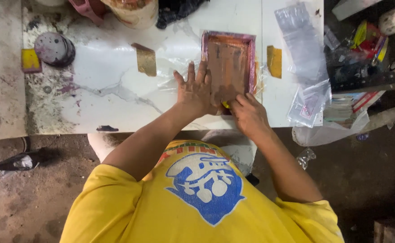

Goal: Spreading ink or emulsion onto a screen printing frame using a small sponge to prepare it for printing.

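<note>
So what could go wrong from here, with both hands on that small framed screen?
The left hand lies flat on the framed screen; if it lifts, the frame could shift. The right hand drags a yellow tool near the frame's edge, so ink might spill over. Loose clear bags nearby could smear.

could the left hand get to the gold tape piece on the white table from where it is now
Probably yes. The left hand lies flat on the framed screen's edge, and only bare white table lies between it and the gold tape piece.
</note>
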